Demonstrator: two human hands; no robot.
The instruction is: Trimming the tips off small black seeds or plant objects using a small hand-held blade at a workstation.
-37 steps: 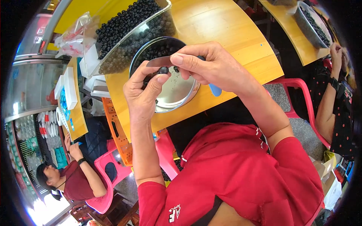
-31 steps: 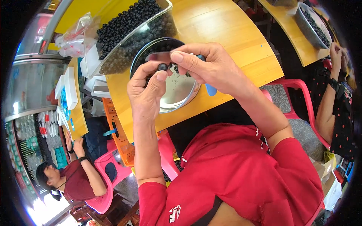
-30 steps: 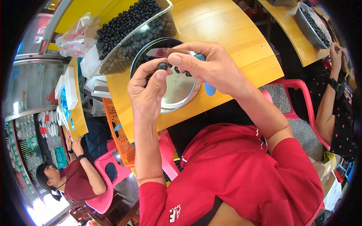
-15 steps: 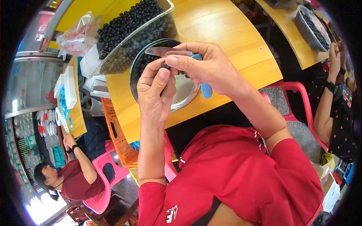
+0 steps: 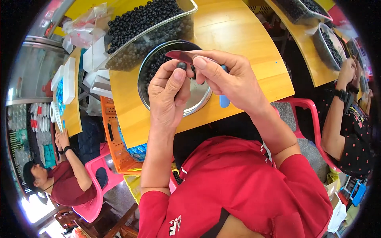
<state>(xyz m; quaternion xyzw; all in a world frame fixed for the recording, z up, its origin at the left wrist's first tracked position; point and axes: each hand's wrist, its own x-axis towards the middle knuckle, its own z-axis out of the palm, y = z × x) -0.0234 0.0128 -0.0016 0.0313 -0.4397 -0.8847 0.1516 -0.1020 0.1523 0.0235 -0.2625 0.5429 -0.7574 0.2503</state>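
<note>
My left hand (image 5: pixel 168 93) pinches a small round black piece (image 5: pixel 181 66) between thumb and fingertips; I cannot tell what it is made of. In my right hand (image 5: pixel 234 81) is a knife with a blue handle (image 5: pixel 224 100). Its blade (image 5: pixel 178 54) points left, just above the piece, and the thumb lies along it. Another dark piece shows by the right fingers, partly hidden. Beneath both hands stands a round metal bowl (image 5: pixel 143 98) with more black pieces (image 5: pixel 155 65) at its left side.
A clear plastic bin (image 5: pixel 186 29) heaped with similar pieces stands behind the bowl on the wooden table (image 5: pixel 254 51). An orange crate (image 5: pixel 113 137) sits left of the table. A co-worker sits at each side; the right one has a grey bowl (image 5: pixel 323 51). Pink chairs (image 5: pixel 313 119) stand nearby.
The view has shifted slightly. My hands have moved a little apart, and the blade has drawn back from the piece, which now shows more fully at the left fingertips.
</note>
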